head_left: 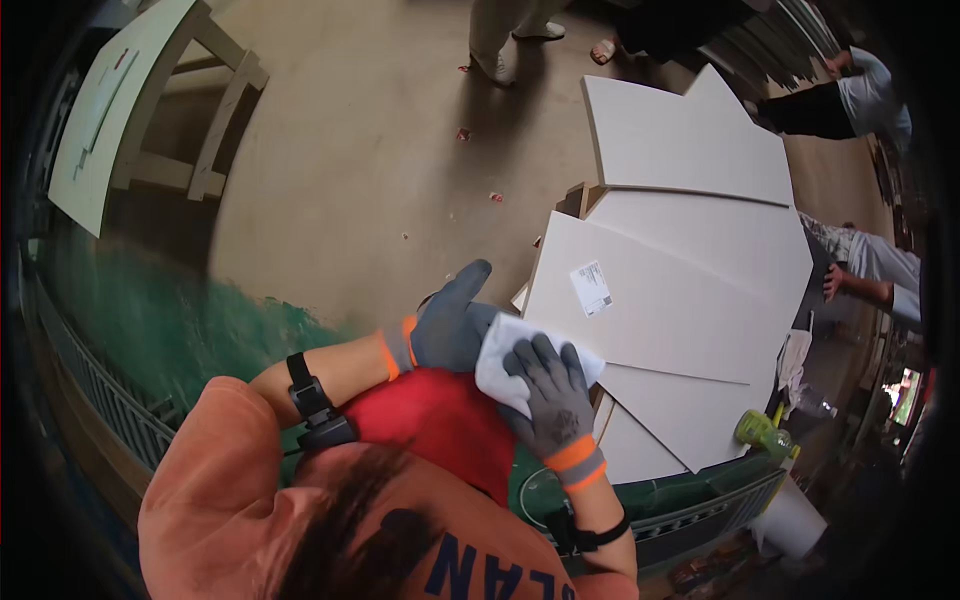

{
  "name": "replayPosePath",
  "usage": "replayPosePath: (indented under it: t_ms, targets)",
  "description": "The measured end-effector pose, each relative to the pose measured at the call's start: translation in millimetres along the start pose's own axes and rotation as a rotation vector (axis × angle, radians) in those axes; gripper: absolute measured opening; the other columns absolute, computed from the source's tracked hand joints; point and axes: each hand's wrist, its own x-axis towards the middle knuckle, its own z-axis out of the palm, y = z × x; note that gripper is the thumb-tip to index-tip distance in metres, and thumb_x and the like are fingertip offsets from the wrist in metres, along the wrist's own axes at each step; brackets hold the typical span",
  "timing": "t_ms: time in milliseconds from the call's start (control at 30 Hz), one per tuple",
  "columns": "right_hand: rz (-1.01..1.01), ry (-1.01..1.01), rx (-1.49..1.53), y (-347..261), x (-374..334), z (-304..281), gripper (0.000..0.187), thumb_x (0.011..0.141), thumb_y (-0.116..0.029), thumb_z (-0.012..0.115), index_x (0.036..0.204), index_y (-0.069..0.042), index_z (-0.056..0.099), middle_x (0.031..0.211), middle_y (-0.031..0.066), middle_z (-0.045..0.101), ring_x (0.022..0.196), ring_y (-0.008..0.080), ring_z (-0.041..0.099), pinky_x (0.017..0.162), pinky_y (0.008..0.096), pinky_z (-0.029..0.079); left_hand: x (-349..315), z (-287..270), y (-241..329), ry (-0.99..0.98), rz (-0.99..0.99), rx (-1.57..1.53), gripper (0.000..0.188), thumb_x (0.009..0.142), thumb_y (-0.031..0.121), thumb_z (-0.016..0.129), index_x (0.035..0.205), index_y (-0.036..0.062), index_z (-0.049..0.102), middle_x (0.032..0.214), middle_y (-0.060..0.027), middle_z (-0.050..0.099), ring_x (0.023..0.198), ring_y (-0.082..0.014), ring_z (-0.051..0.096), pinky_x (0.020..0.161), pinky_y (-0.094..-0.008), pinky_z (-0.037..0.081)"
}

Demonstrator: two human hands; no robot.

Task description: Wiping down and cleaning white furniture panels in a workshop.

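Note:
Both hands wear grey work gloves with orange-edged cuffs. My right hand (552, 395) grips a folded white cloth (502, 350), its fingers curled over the cloth's face. Against the cloth's left edge is my left hand (450, 322). One digit of it stretches up and away from the cloth, while its other fingers are partly hidden behind the cloth. Just beyond my right hand lies a white panel (640, 300) bearing a paper label (591, 288). This panel is part of a fanned stack, with another white panel (690, 140) at its far end.
A wooden-legged table (122, 130) with a pale top stands at far left. Red scraps (495, 198) litter the brown floor (340, 120). Several people are around the far and right sides; one person's hand (832, 283) is near the stack. A green bottle (765, 432) and white bucket (790, 520) are at right.

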Motion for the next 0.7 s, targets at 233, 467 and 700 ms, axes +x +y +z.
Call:
replayPosePath:
  t_ms: [233,467,700]
  targets:
    - [0.717,0.222,1.291,18.4,-72.2,-11.5,0.07,0.098,-0.052,0.043,0.135,0.007,0.046,0.138,0.0196,0.051,0.121,0.0255,0.054,0.1,0.0375,0.044,-3.1,-4.7,-5.0,-0.102,-0.301,-0.668,0.09,0.096,0.065,0.029,0.138,-0.0133,0.039,0.144,-0.0218,0.044,0.134,-0.0346,0.041,0.115,-0.0467,0.025]
    - [0.233,0.445,0.411,14.6,33.6,-13.9,0.063,0.087,-0.037,0.057,0.134,0.005,0.046,0.141,0.0225,0.046,0.133,0.0403,0.04,0.111,0.046,0.032,-0.7,2.9,-4.2,-0.117,-0.261,-0.65,0.089,0.092,0.07,0.036,0.139,-0.005,0.044,0.141,-0.0183,0.049,0.125,-0.0335,0.049,0.109,-0.0428,0.033]
    - [0.326,0.209,0.436,-15.1,-27.4,-1.6,0.054,0.086,-0.026,0.062,0.13,0.003,0.05,0.131,0.02,0.054,0.127,0.0401,0.045,0.11,0.0494,0.032,1.8,-2.3,-0.9,-0.242,-0.259,-0.635,0.089,0.096,0.066,0.026,0.14,-0.0104,0.039,0.143,-0.0211,0.046,0.132,-0.0332,0.043,0.114,-0.0421,0.027]
